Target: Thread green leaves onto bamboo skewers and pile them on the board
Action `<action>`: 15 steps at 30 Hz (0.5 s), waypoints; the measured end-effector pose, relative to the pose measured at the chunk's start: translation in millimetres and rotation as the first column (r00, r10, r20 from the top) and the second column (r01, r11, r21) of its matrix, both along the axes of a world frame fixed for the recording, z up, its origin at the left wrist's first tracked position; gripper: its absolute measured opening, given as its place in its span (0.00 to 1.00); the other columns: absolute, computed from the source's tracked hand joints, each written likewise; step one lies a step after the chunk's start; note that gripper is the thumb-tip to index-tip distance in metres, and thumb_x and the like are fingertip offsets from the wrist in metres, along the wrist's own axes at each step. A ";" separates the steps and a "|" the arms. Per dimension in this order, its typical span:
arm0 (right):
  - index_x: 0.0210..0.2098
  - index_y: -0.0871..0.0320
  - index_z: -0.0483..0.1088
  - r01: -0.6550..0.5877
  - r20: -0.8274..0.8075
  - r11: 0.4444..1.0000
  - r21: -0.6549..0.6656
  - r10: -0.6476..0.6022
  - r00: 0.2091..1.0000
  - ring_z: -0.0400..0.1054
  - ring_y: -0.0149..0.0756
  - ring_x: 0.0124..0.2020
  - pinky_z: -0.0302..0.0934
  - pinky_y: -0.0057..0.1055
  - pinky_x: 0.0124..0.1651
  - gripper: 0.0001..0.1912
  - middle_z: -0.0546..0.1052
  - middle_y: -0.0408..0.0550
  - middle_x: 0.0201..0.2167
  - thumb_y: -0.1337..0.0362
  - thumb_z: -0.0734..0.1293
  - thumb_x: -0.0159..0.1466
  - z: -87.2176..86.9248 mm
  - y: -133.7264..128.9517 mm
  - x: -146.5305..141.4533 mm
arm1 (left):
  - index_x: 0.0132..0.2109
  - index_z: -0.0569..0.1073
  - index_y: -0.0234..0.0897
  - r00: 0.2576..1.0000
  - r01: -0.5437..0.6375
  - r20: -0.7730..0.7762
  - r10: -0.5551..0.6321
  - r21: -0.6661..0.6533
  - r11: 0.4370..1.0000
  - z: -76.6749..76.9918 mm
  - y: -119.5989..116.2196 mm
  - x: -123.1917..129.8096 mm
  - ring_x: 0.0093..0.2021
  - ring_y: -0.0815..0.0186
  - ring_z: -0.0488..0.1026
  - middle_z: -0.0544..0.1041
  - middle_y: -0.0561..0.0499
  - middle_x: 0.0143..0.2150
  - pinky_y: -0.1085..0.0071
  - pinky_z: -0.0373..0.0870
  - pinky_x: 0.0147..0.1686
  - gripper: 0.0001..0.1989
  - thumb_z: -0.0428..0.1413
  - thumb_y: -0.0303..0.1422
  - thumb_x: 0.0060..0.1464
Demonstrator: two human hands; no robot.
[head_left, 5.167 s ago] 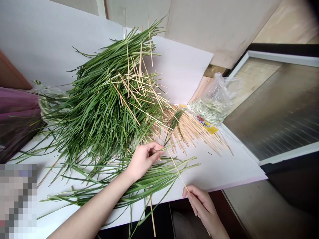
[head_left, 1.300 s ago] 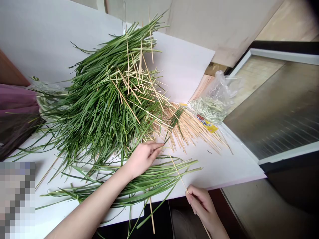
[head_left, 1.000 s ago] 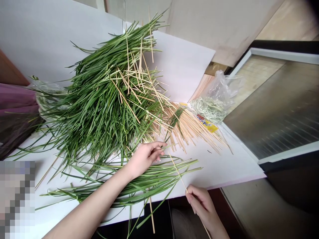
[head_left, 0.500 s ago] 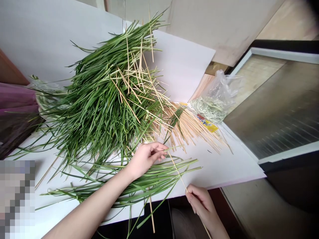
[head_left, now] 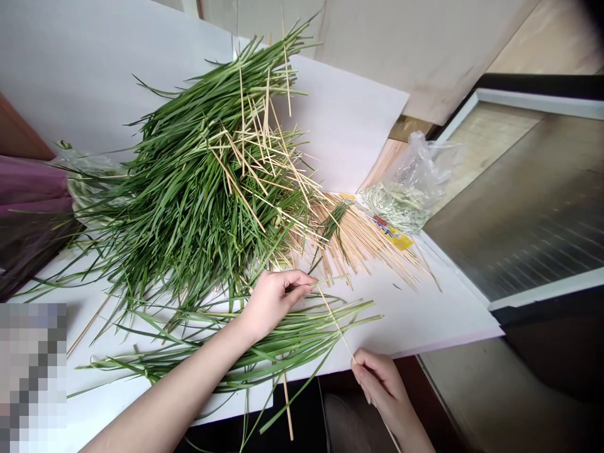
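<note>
On our counter (head_left: 427,308): floppy grass blades (head_left: 292,340), light, slippery.
Right grip (head_left: 380,380): we clamp a stiff bamboo skewer (head_left: 336,327).
Left grip (head_left: 274,302): curled, can't tell if closed.

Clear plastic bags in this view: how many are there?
2: one bag of pale green scraps beyond the wooden skewers, one bag at the left end of the leaf pile. Others could hide beneath the leaves.

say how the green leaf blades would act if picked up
The green leaf blades probably feel light and floppy: their thin tips curve and droop. A handful may snag, since thin wooden skewers lie crossed through the heap.
</note>
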State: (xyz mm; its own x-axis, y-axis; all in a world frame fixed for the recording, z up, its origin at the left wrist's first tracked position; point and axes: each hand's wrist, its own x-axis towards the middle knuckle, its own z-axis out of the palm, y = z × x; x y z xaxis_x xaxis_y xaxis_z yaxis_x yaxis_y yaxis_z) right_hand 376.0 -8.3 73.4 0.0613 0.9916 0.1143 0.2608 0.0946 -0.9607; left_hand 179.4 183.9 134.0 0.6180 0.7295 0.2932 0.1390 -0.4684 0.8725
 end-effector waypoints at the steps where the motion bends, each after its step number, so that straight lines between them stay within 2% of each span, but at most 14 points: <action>1: 0.24 0.55 0.55 0.002 0.001 1.000 -0.004 -0.002 1.000 0.47 0.29 0.18 0.41 0.31 0.24 0.22 0.55 0.36 0.17 0.59 0.59 0.74 0.4 -0.2 -0.2 | 0.41 0.82 0.39 1.000 -0.007 -0.006 0.007 0.008 1.000 0.0 0.0 0.0 0.38 0.64 0.82 0.85 0.52 0.40 0.71 0.75 0.41 0.06 0.59 0.31 0.61; 15: 0.24 0.55 0.56 -0.003 0.021 1.000 0.006 0.002 1.000 0.48 0.30 0.19 0.42 0.30 0.24 0.21 0.55 0.36 0.18 0.59 0.59 0.74 1.2 0.6 -0.4 | 0.40 0.82 0.40 1.000 -0.018 0.000 0.018 0.027 0.999 -1.4 -1.4 0.7 0.41 0.62 0.82 0.85 0.52 0.42 0.69 0.76 0.44 0.06 0.59 0.30 0.61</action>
State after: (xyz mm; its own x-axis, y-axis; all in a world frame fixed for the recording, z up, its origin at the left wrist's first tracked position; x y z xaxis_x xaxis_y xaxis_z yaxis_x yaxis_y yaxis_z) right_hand 375.6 -7.6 74.6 0.0563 0.9909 0.1219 0.2803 0.1015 -0.9545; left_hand 180.1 182.5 132.6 0.6046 0.7325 0.3129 0.1480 -0.4893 0.8594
